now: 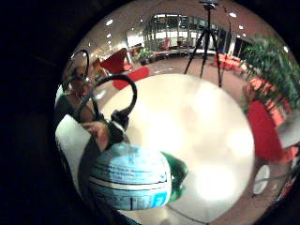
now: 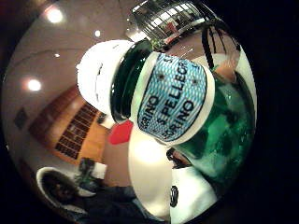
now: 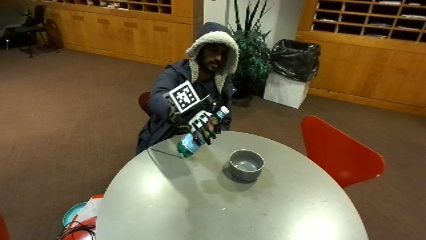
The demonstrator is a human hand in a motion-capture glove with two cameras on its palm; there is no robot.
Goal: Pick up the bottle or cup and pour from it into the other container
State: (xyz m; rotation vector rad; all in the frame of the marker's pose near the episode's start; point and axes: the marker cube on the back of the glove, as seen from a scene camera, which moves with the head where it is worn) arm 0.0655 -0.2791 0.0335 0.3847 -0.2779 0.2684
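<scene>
Here, left of the grey metal bowl [image 3: 246,164] on the round pale bench [image 3: 200,210], the gloved right hand [image 3: 198,121] wraps its fingers round a green, blue-labelled plastic bottle [image 3: 193,140] held tilted in the air, likely light, smooth and slightly squeezable, best gripped mid-body.

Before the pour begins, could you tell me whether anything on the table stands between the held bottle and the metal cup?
Nothing visible does. The gloved right hand holds the green bottle tilted above the table. The metal cup stands beside it, and only bare tabletop lies between them.
</scene>
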